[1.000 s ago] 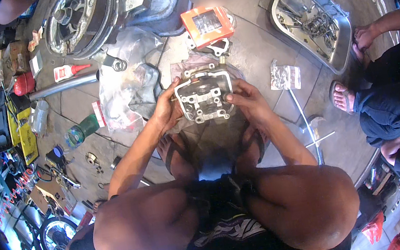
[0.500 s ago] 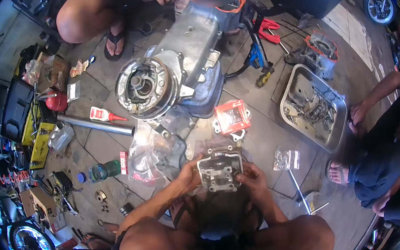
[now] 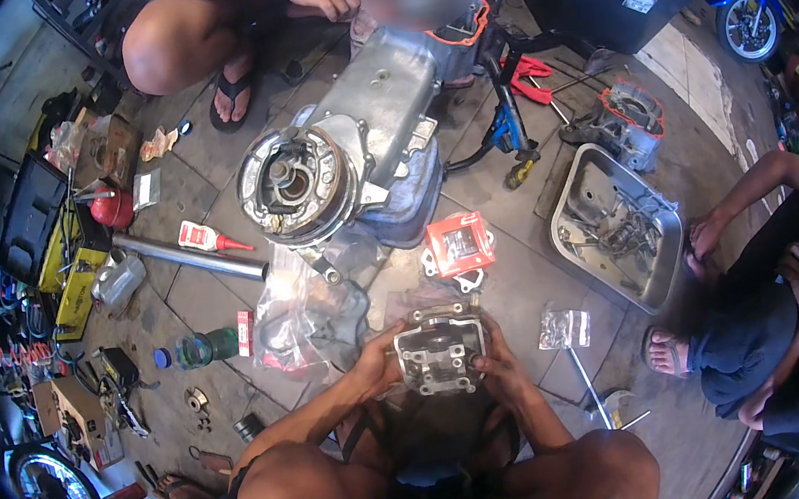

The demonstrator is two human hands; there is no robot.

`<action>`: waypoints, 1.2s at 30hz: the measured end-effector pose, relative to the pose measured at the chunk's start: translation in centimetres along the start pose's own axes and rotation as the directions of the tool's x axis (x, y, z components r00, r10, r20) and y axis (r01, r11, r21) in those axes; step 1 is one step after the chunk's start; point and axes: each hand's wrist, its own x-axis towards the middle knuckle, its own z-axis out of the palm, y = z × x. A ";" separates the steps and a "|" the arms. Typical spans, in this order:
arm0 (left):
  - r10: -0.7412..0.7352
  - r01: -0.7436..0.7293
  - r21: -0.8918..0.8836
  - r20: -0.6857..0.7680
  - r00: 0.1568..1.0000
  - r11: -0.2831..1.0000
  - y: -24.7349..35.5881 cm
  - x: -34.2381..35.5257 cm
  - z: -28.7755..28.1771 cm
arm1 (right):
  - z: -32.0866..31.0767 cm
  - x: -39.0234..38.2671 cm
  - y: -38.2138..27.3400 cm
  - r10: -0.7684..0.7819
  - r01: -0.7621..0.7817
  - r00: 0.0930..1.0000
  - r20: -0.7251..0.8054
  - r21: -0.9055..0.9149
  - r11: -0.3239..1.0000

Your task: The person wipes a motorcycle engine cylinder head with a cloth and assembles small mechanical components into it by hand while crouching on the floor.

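Between my knees I hold a metal engine cylinder head [image 3: 441,355], its open side with bolt bosses facing up. My left hand [image 3: 380,361] grips its left side, the fingertips partly hidden behind it. Around the right side wraps my right hand [image 3: 501,361], with the thumb on the near right corner. Just beyond lies a red packet with gaskets [image 3: 460,247]. Farther off stands a large engine crankcase [image 3: 367,117] with a round brake drum assembly [image 3: 295,182] at its near end. A clear plastic bag [image 3: 291,309] lies left of the cylinder head.
On the right are a metal basin [image 3: 662,265] of small parts, a small plastic packet [image 3: 564,329] and a T-handle wrench [image 3: 592,391]. Leftward lie a metal tube [image 3: 189,257], a glue bottle [image 3: 201,237] and a green bottle [image 3: 206,349]. Co-workers squat beyond and at right.
The whole view has shifted slightly. Both hands keep their grip on the cylinder head, which sits a little lower in the picture.
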 end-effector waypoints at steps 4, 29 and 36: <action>-0.058 0.058 0.000 0.031 0.998 0.998 -0.2 1.1 -2.1 | 0.9 0.2 -0.5 0.091 -0.088 0.995 -0.037 0.076 0.993; 0.662 -0.446 0.883 0.249 0.707 0.145 -0.5 -1.7 0.7 | -0.6 0.5 4.3 0.005 -0.053 0.966 -0.259 -0.176 0.983; 0.302 -0.534 0.619 0.768 0.564 -0.576 -1.3 -3.4 4.1 | 0.6 -0.1 1.3 0.024 -0.067 0.977 -0.213 -0.195 0.978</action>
